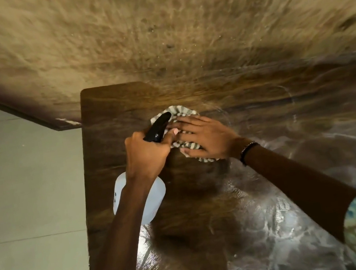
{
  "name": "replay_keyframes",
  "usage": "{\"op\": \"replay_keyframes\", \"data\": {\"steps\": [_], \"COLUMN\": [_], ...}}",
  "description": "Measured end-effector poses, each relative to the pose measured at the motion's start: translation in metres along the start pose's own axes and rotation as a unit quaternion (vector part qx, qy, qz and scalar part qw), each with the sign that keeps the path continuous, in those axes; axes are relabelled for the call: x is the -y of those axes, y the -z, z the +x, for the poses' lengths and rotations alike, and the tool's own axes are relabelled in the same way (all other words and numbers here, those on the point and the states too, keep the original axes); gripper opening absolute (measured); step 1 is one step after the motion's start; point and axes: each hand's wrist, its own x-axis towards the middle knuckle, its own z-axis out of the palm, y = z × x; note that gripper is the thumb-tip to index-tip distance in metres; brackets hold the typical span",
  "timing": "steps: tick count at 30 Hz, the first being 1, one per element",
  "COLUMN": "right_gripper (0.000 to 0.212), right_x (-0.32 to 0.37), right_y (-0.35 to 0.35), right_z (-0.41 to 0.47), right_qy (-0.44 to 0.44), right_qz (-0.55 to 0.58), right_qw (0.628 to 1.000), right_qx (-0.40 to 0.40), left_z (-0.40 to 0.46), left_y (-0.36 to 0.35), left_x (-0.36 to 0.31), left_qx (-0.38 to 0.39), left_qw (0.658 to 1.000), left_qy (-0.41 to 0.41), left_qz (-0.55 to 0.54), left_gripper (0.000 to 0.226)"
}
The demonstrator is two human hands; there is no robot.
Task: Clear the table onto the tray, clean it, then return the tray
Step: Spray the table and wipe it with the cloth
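A dark wooden table (109,108) fills the middle of the head view, its surface wet and streaked toward the right. My left hand (146,155) grips a spray bottle (156,192) by its neck; the black nozzle (158,126) points away from me and the white body hangs below my wrist. Just to the right, my right hand (204,141) presses flat on a striped grey-and-white cloth (180,111) bunched on the tabletop. The two hands touch. No tray is in view.
The table's left edge (85,185) runs down beside a pale tiled floor (22,196). A rough tan wall (153,21) rises right behind the table, with a dark skirting strip (15,110) at its foot on the left.
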Motion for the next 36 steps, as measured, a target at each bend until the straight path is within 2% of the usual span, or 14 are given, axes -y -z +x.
{"op": "replay_keyframes", "data": {"steps": [3,7,11,15,20,22,24,27,31,33,36], "right_gripper": [0.048,0.048,0.047,0.048,0.047,0.044,0.044,0.045,0.046,0.046,0.047], "right_x": [-0.033,-0.059,-0.051,-0.023,-0.021,-0.044,-0.068,-0.087,-0.074,-0.067,-0.071], "right_y": [0.010,0.021,0.015,0.002,0.004,0.009,0.018,0.026,0.020,0.018,0.023], "right_z": [-0.015,0.004,0.066,0.099,0.048,0.017,-0.003,0.003,0.039,0.040,0.014], "right_qy": [-0.059,-0.136,-0.182,-0.137,-0.008,-0.036,-0.102,-0.162,-0.222,-0.208,-0.097], "right_qz": [0.002,-0.004,0.003,-0.015,-0.009,0.005,0.002,-0.009,0.003,0.005,-0.003], "right_qw": [0.998,0.991,0.983,0.990,0.999,0.999,0.995,0.987,0.975,0.978,0.994], "right_qx": [0.030,0.013,-0.005,0.026,0.048,0.037,0.022,-0.002,-0.019,-0.012,0.043], "left_z": [-0.003,-0.007,-0.011,-0.013,-0.017,-0.017,-0.017,-0.018,-0.022,-0.027,-0.038], "left_y": [0.009,0.018,0.020,0.017,0.018,0.018,0.016,0.013,0.001,-0.008,-0.020], "left_x": [0.000,0.000,0.007,0.010,0.006,0.006,0.008,0.010,0.005,0.001,-0.007], "left_qx": [0.009,0.003,0.017,-0.003,-0.013,-0.013,-0.013,-0.013,-0.005,0.003,0.025], "left_qw": [0.998,0.995,0.993,0.995,0.997,0.997,0.997,0.998,0.998,0.998,0.999], "left_qy": [0.038,0.044,0.051,0.036,0.021,0.026,0.023,0.016,0.008,-0.003,-0.010], "left_qz": [-0.050,-0.087,-0.104,-0.092,-0.073,-0.073,-0.076,-0.067,-0.070,-0.057,-0.046], "left_gripper": [0.026,0.029,0.058,0.027,0.024,0.027,0.033,0.051,0.039,0.033,0.026]}}
